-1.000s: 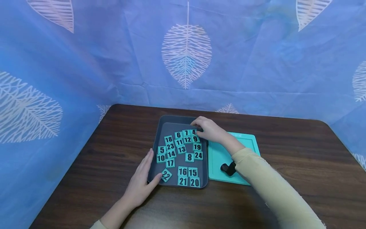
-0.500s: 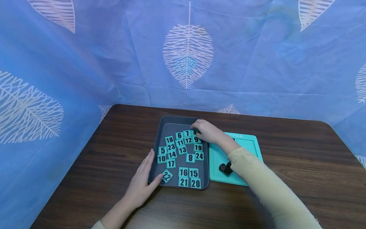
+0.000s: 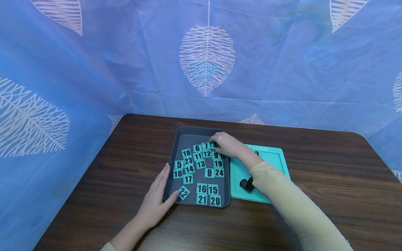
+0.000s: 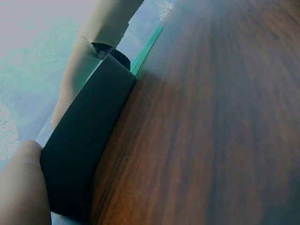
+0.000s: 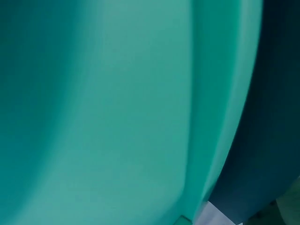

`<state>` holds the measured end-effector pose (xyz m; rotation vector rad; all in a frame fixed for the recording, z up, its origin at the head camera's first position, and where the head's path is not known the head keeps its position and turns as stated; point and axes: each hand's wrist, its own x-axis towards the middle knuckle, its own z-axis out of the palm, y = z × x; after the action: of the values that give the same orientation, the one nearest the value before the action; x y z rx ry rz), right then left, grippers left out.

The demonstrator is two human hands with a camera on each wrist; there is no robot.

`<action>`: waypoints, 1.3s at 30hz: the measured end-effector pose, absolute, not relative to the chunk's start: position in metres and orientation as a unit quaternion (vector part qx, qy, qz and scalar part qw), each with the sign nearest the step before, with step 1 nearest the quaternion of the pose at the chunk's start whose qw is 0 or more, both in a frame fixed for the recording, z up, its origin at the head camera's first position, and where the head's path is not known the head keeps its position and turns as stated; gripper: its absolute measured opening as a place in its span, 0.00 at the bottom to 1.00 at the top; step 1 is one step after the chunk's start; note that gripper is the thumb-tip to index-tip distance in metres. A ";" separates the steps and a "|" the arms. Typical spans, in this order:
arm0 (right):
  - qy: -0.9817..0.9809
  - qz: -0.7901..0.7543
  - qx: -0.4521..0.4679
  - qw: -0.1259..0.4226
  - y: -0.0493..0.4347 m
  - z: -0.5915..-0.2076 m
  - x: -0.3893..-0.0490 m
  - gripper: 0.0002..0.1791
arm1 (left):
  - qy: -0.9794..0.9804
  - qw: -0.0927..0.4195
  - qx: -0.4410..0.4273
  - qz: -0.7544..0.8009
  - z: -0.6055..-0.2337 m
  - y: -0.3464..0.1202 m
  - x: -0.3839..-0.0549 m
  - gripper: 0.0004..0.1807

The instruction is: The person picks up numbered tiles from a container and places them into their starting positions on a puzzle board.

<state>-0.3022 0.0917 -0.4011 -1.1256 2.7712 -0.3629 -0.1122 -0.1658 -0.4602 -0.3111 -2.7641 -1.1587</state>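
In the head view, a dark grey tray holds several teal number tiles. My right hand reaches over its far right corner, thumb and fingers curled about the number 4 tile, which they partly cover. Just below lies the number 9 tile. My left hand rests against the tray's near left corner with straight fingers, its thumb beside the tilted number 22 tile. In the left wrist view, the thumb touches the tray's outer wall.
A teal board lies right of the tray, with a tile at its far side, partly behind my right arm. The right wrist view shows its rim up close. A black strap-like piece hangs at my right sleeve. Both stand on a brown table.
My right thumb and fingers have closed in around the number 4 tile. The number 9 tile is nudged slightly. My left hand stays in place on the tray.
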 end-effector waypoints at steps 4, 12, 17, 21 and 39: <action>0.919 -0.103 -0.375 0.058 0.091 -0.401 -0.299 0.20 | -0.915 0.063 -0.103 -0.384 -0.461 -0.165 -0.112 0.43; 0.924 -0.086 -0.371 0.047 0.091 -0.403 -0.296 0.19 | -0.916 0.061 -0.104 -0.383 -0.461 -0.162 -0.111 0.42; 0.932 -0.114 -0.343 0.038 0.092 -0.400 -0.292 0.18 | -0.915 0.059 -0.106 -0.385 -0.460 -0.162 -0.112 0.42; 0.934 -0.151 -0.323 0.019 0.094 -0.388 -0.282 0.19 | -0.915 0.063 -0.110 -0.384 -0.459 -0.163 -0.113 0.42; 0.921 -0.243 -0.297 -0.066 0.159 -0.345 -0.226 0.22 | -0.915 0.067 -0.112 -0.382 -0.460 -0.167 -0.114 0.42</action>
<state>-0.2257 0.1593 -0.3450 -0.9753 3.0219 -0.7976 -0.1138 -0.1671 -0.4601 -0.3378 -2.7584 -1.1519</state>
